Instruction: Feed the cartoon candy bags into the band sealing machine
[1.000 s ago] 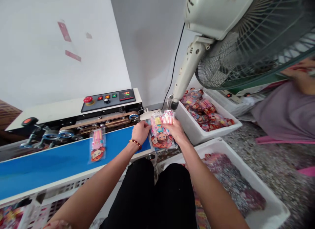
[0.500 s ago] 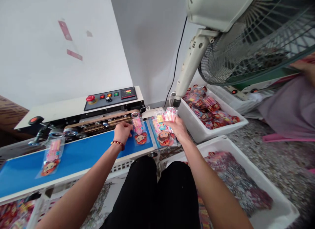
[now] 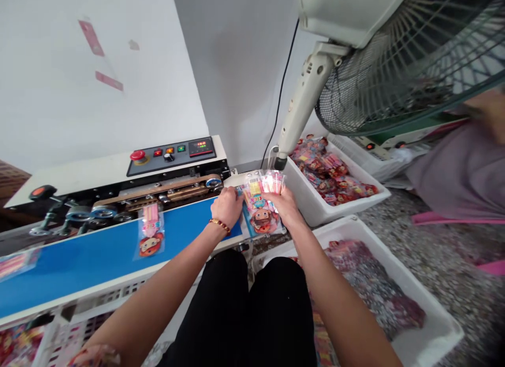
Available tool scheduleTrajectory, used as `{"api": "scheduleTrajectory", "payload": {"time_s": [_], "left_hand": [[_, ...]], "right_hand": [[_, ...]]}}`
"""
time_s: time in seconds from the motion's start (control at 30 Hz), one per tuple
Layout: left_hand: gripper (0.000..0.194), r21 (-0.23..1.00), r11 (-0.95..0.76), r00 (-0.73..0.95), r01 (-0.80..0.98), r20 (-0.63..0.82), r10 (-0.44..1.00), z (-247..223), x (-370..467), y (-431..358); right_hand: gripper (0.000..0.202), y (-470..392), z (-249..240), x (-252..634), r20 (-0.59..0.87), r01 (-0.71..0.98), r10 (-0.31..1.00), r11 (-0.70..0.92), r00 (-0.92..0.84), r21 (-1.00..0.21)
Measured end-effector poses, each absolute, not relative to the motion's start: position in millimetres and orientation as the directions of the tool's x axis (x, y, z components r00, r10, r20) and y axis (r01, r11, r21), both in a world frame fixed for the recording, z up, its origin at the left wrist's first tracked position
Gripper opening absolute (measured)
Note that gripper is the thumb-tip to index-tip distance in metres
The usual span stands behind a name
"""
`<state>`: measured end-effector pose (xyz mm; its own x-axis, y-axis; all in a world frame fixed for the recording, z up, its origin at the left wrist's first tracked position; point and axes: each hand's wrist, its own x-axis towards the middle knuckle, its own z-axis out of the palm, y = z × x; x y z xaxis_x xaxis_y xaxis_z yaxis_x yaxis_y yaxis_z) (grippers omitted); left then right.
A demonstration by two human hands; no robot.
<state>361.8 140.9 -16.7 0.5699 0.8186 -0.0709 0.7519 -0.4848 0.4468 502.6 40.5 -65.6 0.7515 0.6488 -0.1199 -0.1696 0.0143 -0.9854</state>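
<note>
My right hand [image 3: 284, 202] holds a small stack of clear plastic packets [image 3: 262, 219] at the right end of the machine, thumb on top. Pink sticks and a cartoon head with red hair show through the plastic. At the stack's left edge, my left hand [image 3: 228, 208] has its fingers closed together; what lies between the fingertips is hidden. A single packet [image 3: 150, 230] lies on the blue conveyor belt [image 3: 181, 222], its upper end by the sealing machine's rollers. Farther left, another packet [image 3: 18, 263] lies slanted on the belt, partly out of view.
The sealing machine's control panel [image 3: 171, 155] stands behind the belt. White bins [image 3: 365, 201] of packets sit at the right, with another bin [image 3: 442, 325] beside my legs. A large fan [image 3: 410, 67] hangs over the upper right. Another person's sleeve [image 3: 445, 167] shows at the far right.
The packet that was beside my left hand has travelled left along the belt, and the farther packet has too. My left hand has moved right to the stack; my right hand still holds it.
</note>
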Motion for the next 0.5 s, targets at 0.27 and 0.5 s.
{"api": "scheduleTrajectory", "payload": {"time_s": [0.27, 0.5], "left_hand": [[0.021, 0.789, -0.149, 0.534, 0.596, -0.251, 0.808, -19.8, 361.0, 142.5], [0.024, 0.892, 0.315, 0.543, 0.324, -0.448, 0.710, -18.1, 363.8, 134.4]], "right_hand": [[0.043, 35.1, -55.8, 497.7, -0.151, -0.281, 0.648, 0.101, 0.747, -0.954], [0.043, 32.0, -50.2, 493.8, -0.146, -0.281, 0.644, 0.111, 0.751, -0.953]]}}
